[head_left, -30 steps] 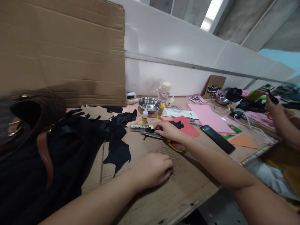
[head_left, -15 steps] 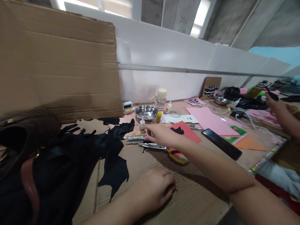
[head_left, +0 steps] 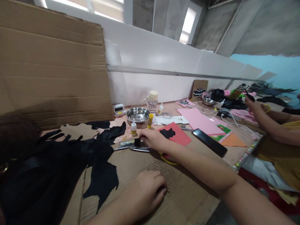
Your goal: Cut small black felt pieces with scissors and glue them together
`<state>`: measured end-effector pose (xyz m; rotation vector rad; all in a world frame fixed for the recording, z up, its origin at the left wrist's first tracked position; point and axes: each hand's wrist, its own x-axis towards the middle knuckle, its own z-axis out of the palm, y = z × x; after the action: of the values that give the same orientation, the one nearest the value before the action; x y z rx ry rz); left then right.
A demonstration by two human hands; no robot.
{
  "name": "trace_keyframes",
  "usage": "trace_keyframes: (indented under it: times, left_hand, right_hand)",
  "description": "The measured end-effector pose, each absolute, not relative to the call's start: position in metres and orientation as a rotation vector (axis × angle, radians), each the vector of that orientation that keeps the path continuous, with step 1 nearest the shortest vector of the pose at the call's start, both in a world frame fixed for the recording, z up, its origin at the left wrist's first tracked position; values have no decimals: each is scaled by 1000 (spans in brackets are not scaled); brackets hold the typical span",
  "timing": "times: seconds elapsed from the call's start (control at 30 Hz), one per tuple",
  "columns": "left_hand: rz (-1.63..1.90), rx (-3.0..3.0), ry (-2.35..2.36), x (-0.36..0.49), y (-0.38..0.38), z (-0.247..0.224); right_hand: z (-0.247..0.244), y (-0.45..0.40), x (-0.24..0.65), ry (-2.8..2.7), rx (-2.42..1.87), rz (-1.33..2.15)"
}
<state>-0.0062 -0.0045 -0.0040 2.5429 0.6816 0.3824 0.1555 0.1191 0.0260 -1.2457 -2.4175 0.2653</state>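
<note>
My right hand [head_left: 153, 140] reaches across the table, thumb and fingers pinched together. A small black piece [head_left: 137, 142] shows at its fingertips, beside a clear flat case [head_left: 127, 143] with a label; I cannot tell whether they are joined. Under this hand lie scissors, their blades [head_left: 141, 150] pointing left and yellow handles [head_left: 170, 160] partly hidden by my wrist. My left hand [head_left: 150, 192] rests on the cardboard with curled fingers; a tiny dark bit shows by its fingertips. Black cut fabric [head_left: 102, 178] lies to its left. A white glue bottle [head_left: 133, 128] stands just beyond the case.
Behind are a steel bowl [head_left: 137, 115], a yellow glue stick [head_left: 150, 121] and a lidded bottle [head_left: 152, 101]. Red paper [head_left: 181, 136] carries a black cutout. A phone [head_left: 209, 142] and pink paper [head_left: 201, 122] lie to the right. A co-worker's hand [head_left: 254, 104] is at far right.
The view has swung a little to the right. My right hand stays near the case and scissors, and the black piece at its fingertips shows more plainly. My left hand stays curled on the cardboard.
</note>
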Motion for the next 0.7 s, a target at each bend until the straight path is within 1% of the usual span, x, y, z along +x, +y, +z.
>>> trace_keyframes:
  times: [0.13, 0.3, 0.37, 0.5, 0.6, 0.7]
  left_hand:
    - [393, 2530, 676, -6, -4, -6]
    - [377, 2528, 694, -8, -5, -3]
    - [366, 2535, 702, -9, -5, -1]
    - [354, 2549, 682, -8, -4, 0]
    - [368, 2551, 664, -8, -3, 0]
    - [399, 2555, 660, -8, -2, -1]
  right_hand:
    - [50, 123, 129, -2363, -1247, 260]
    - [68, 120, 83, -2540, -1004, 351]
    - [70, 118, 82, -2590, -1010, 382]
    - [64, 121, 112, -2538, -1242, 404]
    - [51, 131, 137, -2348, -1497, 384]
    - [38, 140, 143, -2198, -1601, 385]
